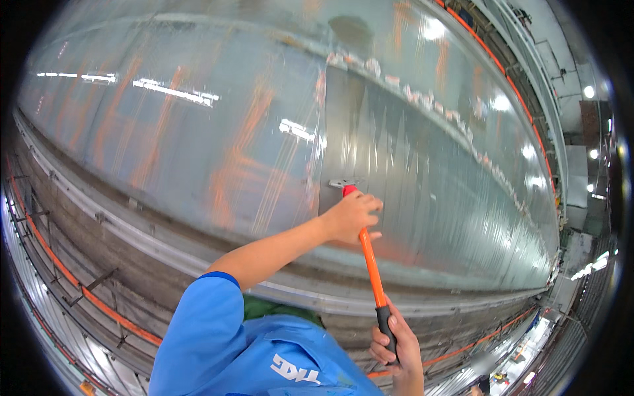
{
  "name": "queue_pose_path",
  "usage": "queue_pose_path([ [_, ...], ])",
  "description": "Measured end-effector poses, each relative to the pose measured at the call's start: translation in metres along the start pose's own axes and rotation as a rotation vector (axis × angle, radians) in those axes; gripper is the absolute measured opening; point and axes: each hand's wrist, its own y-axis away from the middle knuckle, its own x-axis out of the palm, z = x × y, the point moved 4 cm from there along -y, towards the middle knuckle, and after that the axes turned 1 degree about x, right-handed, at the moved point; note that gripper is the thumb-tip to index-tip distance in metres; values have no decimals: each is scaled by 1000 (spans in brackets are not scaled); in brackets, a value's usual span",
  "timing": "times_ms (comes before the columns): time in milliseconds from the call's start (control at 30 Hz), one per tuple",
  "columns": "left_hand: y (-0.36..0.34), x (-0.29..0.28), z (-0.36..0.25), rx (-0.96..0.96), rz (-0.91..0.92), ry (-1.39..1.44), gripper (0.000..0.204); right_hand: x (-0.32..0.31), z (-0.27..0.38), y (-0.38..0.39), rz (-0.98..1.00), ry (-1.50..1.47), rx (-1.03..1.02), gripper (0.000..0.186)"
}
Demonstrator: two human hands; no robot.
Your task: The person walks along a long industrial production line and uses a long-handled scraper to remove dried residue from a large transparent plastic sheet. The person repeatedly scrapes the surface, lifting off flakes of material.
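A long orange-handled hammer point(371, 263) with a black grip and a metal head point(343, 184) rests against a large shiny curved metal surface point(218, 125). My left hand point(353, 216) is closed around the upper handle just below the head. My right hand point(396, 340) grips the black end of the handle at the bottom. The head touches the metal beside a vertical seam point(323, 132). My left arm in a blue sleeve point(198, 317) reaches up from the lower edge.
A grey metal rail point(132, 228) runs along the lower edge of the curved surface. Orange piping point(59, 264) and dark framework lie below left. A rough weld line point(422, 99) runs diagonally across the upper right. Ceiling lights point(589, 91) show at far right.
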Motion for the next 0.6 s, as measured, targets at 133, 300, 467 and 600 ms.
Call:
queue_pose_path([
  [133,65,37,-120,-88,148,85,42,-57,-84,81,-141,39,41,66],
  [300,122,56,-184,-96,63,98,35,-86,-146,113,-167,8,92,63],
  [467,141,47,-182,-141,46,87,33,-79,-162,109,-151,-5,197,64],
  [600,137,35,-174,-140,-26,100,33,-46,-149,105,-119,-24,246,65],
])
